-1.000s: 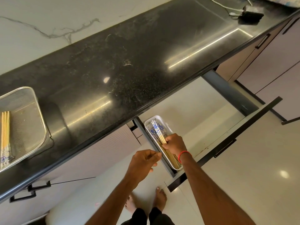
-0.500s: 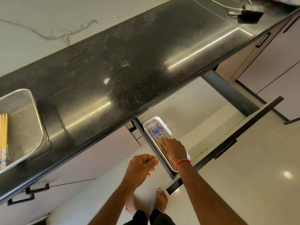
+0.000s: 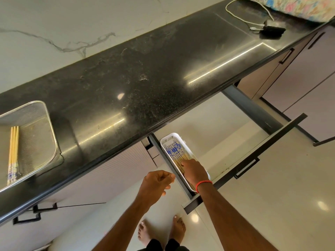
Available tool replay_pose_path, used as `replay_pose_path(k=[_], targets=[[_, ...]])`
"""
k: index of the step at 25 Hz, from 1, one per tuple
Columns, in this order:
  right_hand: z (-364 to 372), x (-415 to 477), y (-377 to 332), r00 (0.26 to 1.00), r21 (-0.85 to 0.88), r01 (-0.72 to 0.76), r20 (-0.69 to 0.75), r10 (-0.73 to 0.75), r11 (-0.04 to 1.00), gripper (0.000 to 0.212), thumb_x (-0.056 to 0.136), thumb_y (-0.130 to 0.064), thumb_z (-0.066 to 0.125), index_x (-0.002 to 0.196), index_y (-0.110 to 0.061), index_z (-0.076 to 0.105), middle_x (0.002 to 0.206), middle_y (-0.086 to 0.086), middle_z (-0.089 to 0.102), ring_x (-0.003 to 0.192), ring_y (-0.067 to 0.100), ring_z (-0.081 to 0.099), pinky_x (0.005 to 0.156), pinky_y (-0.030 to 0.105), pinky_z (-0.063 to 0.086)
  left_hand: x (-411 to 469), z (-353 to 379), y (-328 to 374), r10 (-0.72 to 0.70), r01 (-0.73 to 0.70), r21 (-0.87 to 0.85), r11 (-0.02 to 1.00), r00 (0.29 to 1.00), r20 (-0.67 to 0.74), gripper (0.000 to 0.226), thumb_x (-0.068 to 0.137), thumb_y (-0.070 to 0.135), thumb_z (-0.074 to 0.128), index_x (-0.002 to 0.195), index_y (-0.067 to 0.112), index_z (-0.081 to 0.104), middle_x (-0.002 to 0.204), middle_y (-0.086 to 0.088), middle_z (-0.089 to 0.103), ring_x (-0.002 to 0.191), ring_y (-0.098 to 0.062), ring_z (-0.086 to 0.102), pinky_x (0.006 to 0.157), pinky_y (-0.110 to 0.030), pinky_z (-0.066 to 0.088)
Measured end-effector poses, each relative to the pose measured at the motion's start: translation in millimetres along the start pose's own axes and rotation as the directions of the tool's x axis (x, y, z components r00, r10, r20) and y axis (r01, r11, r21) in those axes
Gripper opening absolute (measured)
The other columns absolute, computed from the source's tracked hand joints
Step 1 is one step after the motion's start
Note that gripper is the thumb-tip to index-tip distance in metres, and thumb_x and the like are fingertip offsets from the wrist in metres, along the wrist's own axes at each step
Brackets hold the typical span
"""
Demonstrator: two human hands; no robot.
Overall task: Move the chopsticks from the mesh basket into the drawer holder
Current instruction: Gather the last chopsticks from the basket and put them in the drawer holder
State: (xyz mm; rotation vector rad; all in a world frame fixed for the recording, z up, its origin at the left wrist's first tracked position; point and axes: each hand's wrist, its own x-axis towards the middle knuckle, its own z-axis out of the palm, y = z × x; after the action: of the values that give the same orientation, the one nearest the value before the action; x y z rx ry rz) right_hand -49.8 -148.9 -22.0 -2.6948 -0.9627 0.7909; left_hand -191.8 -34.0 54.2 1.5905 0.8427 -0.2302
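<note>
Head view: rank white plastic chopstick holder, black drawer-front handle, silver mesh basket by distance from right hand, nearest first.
1. White plastic chopstick holder: the right hand reaches into it.
2. Black drawer-front handle: just right of the hand.
3. Silver mesh basket: far left, on the black countertop.

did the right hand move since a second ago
Yes. The right hand slid a little down the white holder toward its near end, and its fingers now lie on the chopsticks instead of gripping them.
</note>
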Motion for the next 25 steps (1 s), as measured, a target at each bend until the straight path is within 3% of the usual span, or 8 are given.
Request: replay_pose_path(k=[4, 8, 14, 16, 19, 25], targets=[[-15, -8, -7, 0.999, -0.009, 0.008, -0.041, -0.008, 1.0, 0.023, 0.095, -0.026, 0.057, 0.112, -0.012, 0.063, 0.112, 0.013, 0.068, 0.101, 0.032, 0.067, 0.086, 0.039, 0.058, -5, -9, 4, 0.007, -0.007, -0.005, 1.0, 1.0, -0.03, 0.014, 0.095, 0.038, 0.064, 0.084, 0.03, 0.07, 0.09, 0.011, 0.074, 0.085, -0.007, 0.072, 0.057, -0.01, 0.052], [-43, -18, -38, 0.981, 0.064, 0.061, -0.187, -0.048, 0.996, 0.027, 0.092, -0.039, 0.06, 0.109, -0.019, 0.066, 0.107, 0.006, 0.072, 0.094, 0.025, 0.069, 0.078, 0.034, 0.059, -10, -18, 15, 0.047, -0.047, 0.003, 0.999, 0.995, -0.093, 0.014, 0.095, 0.04, 0.064, 0.085, 0.032, 0.069, 0.09, 0.011, 0.074, 0.085, -0.006, 0.072, 0.057, -0.011, 0.052], [-96, -28, -116, 0.894, 0.241, 0.328, -0.391, -0.218, 0.913, 0.027, 0.091, -0.041, 0.065, 0.107, -0.02, 0.071, 0.097, 0.001, 0.076, 0.086, 0.019, 0.072, 0.078, 0.025, 0.057, -31, -65, 43, 0.146, -0.157, -0.024, 0.987, 0.955, -0.259, 0.011, 0.096, 0.035, 0.062, 0.091, 0.03, 0.07, 0.097, 0.005, 0.075, 0.089, -0.01, 0.072, 0.071, -0.019, 0.058], [-105, -29, -140, 0.871, 0.269, 0.394, -0.413, -0.265, 0.879, 0.025, 0.09, -0.04, 0.067, 0.103, -0.02, 0.071, 0.094, -0.001, 0.076, 0.084, 0.015, 0.071, 0.073, 0.02, 0.053, -42, -92, 46, 0.16, -0.185, -0.041, 0.982, 0.926, -0.343, 0.012, 0.097, 0.032, 0.062, 0.095, 0.025, 0.071, 0.099, 0.002, 0.075, 0.09, -0.012, 0.073, 0.075, -0.023, 0.059], [-117, -27, -177, 0.833, 0.284, 0.492, -0.427, -0.351, 0.823, 0.026, 0.087, -0.037, 0.071, 0.106, -0.02, 0.073, 0.094, -0.003, 0.077, 0.085, 0.011, 0.071, 0.074, 0.026, 0.058, -64, -131, 44, 0.173, -0.231, -0.075, 0.97, 0.873, -0.456, 0.022, 0.096, 0.031, 0.062, 0.103, 0.014, 0.073, 0.101, -0.004, 0.076, 0.091, -0.016, 0.074, 0.077, -0.026, 0.06], [-122, -16, -243, 0.797, 0.337, 0.594, -0.37, -0.478, 0.73, 0.025, 0.085, -0.036, 0.074, 0.104, -0.02, 0.075, 0.089, -0.004, 0.078, 0.079, 0.004, 0.071, 0.073, 0.027, 0.061, -98, -189, 27, 0.13, -0.28, -0.161, 0.947, 0.786, -0.604, 0.023, 0.095, 0.033, 0.063, 0.104, 0.013, 0.073, 0.1, -0.005, 0.077, 0.094, -0.019, 0.074, 0.08, -0.03, 0.062]])
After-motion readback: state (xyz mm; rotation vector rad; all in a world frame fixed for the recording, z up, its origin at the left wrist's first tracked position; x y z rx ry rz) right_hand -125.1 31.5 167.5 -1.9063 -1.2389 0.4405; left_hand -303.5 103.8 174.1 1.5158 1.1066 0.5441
